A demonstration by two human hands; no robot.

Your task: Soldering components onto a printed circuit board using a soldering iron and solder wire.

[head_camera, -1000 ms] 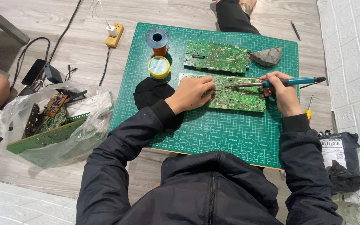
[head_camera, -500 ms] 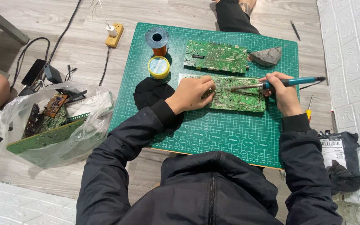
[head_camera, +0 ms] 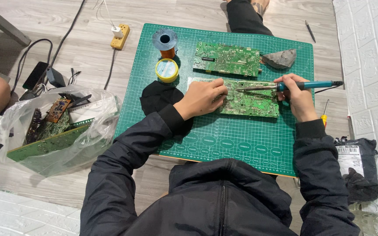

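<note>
Left hand (head_camera: 203,97) hides part of circuit board (head_camera: 250,101).

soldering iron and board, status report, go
Right hand grips soldering iron, tip on near board. Left hand rests on board's left end. Second board lies apart behind; nothing blocks the tip.

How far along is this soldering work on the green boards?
In hand: the right hand holds the soldering iron with its tip on the near circuit board, which the left hand steadies. Whether any joints are done is too small to tell. Possibly left: a second board lies untouched behind it, and a plastic bag beside the mat holds more boards.
</note>
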